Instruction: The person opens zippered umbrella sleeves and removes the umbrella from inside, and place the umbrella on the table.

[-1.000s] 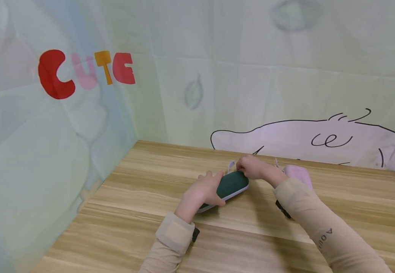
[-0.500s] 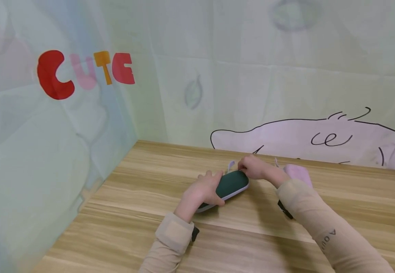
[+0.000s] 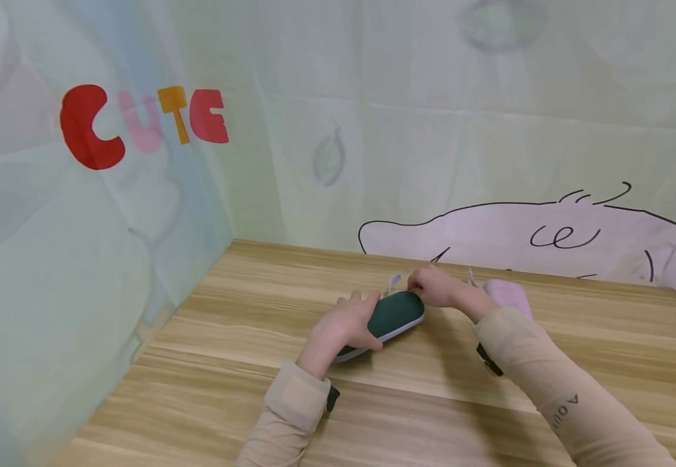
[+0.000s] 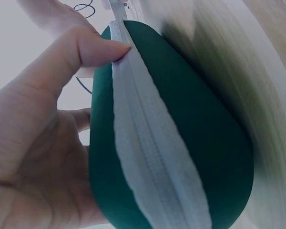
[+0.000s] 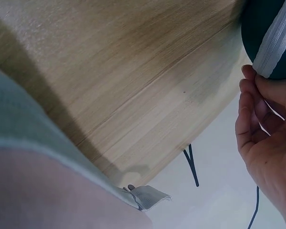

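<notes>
A dark green zippered case [image 3: 396, 313] with rounded ends rests on the wooden table, its pale zipper [image 4: 148, 129] running along the side. From above, my left hand [image 3: 346, 327] grips its near-left part; in the left wrist view the thumb lies against the zipper. At the far right end, my right hand [image 3: 434, 285] pinches the case where the zipper ends. The right wrist view shows the thumb and fingertips [image 5: 250, 71] meeting there; whether a zipper pull is between them is hidden. A lilac strap [image 3: 394, 282] sticks up behind the case.
A pink pouch [image 3: 508, 297] with a small strap lies just behind my right forearm. Printed cloth walls [image 3: 314, 117] stand along the table's left and back edges. Dark cords [image 5: 191, 164] show beyond the table edge in the right wrist view.
My right hand and forearm have shifted very slightly to the right. The left hand keeps its grip and the case stays nearly in place.
</notes>
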### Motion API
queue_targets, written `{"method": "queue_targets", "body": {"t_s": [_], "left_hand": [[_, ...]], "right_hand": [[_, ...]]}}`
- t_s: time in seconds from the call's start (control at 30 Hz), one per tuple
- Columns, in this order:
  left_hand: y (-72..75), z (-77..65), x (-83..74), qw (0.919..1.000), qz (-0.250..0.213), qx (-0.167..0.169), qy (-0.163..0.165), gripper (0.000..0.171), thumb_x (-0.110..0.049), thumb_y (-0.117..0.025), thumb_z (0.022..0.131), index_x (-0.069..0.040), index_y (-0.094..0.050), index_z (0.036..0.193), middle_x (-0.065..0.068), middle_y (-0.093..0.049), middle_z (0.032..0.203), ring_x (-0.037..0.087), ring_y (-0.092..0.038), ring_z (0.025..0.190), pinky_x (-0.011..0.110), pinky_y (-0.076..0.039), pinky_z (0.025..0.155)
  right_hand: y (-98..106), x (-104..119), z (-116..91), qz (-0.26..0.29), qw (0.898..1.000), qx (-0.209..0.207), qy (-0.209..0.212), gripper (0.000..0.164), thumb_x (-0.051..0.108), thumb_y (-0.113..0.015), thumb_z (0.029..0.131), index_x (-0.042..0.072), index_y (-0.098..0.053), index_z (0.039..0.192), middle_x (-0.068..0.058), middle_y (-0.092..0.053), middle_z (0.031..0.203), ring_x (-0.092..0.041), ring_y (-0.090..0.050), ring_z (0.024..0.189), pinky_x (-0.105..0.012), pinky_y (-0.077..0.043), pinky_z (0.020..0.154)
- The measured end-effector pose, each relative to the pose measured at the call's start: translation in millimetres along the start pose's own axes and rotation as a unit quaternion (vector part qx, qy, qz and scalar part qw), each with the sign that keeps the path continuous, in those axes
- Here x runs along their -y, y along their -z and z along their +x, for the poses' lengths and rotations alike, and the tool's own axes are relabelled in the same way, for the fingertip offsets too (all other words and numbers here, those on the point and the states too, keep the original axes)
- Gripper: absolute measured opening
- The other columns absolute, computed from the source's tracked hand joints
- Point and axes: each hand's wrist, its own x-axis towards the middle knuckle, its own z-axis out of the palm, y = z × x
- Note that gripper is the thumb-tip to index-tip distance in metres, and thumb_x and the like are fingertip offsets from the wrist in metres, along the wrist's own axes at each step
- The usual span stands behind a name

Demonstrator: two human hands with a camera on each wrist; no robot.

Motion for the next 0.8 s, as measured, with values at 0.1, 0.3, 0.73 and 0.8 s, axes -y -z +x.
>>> {"method": "queue_targets", "body": {"t_s": [0.1, 0.3, 0.73, 0.8], "left_hand": [[0.2, -0.3, -0.1, 1.0, 0.0, 0.002, 0.001, 0.089, -0.035, -0.077, 0.078, -0.017, -0.029, 0.15, 0.022, -0.04, 0.144, 0.041, -0.045, 0.124, 0.053, -0.048, 0.09], [-0.2, 0.2, 0.2, 1.0, 0.0, 0.005, 0.0, 0.088, -0.035, -0.077, 0.078, -0.017, -0.029, 0.15, 0.021, -0.041, 0.143, 0.04, -0.046, 0.122, 0.052, -0.048, 0.09], [1.6, -0.3, 0.4, 1.0, -0.003, 0.004, 0.003, 0.088, -0.035, -0.077, 0.078, -0.017, -0.029, 0.15, 0.021, -0.04, 0.143, 0.039, -0.047, 0.122, 0.052, -0.048, 0.091], [1.6, -0.4, 0.6, 1.0, -0.003, 0.005, 0.003, 0.088, -0.035, -0.077, 0.078, -0.018, -0.029, 0.15, 0.021, -0.041, 0.143, 0.039, -0.047, 0.121, 0.052, -0.048, 0.09]], "right_hand": [[-0.1, 0.6, -0.4, -0.002, 1.0, 0.001, -0.001, 0.019, 0.0, -0.053, 0.091, 0.001, -0.072, 0.092, -0.011, -0.072, 0.091, -0.019, -0.065, 0.082, -0.035, -0.055, 0.075], [1.4, 3.4, -3.6, -0.003, 1.0, 0.006, -0.007, 0.019, -0.001, -0.052, 0.092, 0.001, -0.071, 0.093, -0.011, -0.071, 0.092, -0.019, -0.064, 0.083, -0.036, -0.054, 0.077], [2.6, 4.3, -4.2, -0.022, 1.0, -0.002, 0.006, 0.017, -0.003, -0.054, 0.09, 0.001, -0.071, 0.089, -0.01, -0.071, 0.088, -0.018, -0.064, 0.08, -0.035, -0.054, 0.075], [2.8, 4.2, -4.5, -0.023, 1.0, 0.0, 0.005, 0.017, -0.002, -0.055, 0.09, 0.001, -0.071, 0.089, -0.01, -0.071, 0.089, -0.018, -0.064, 0.08, -0.036, -0.054, 0.076]]}}
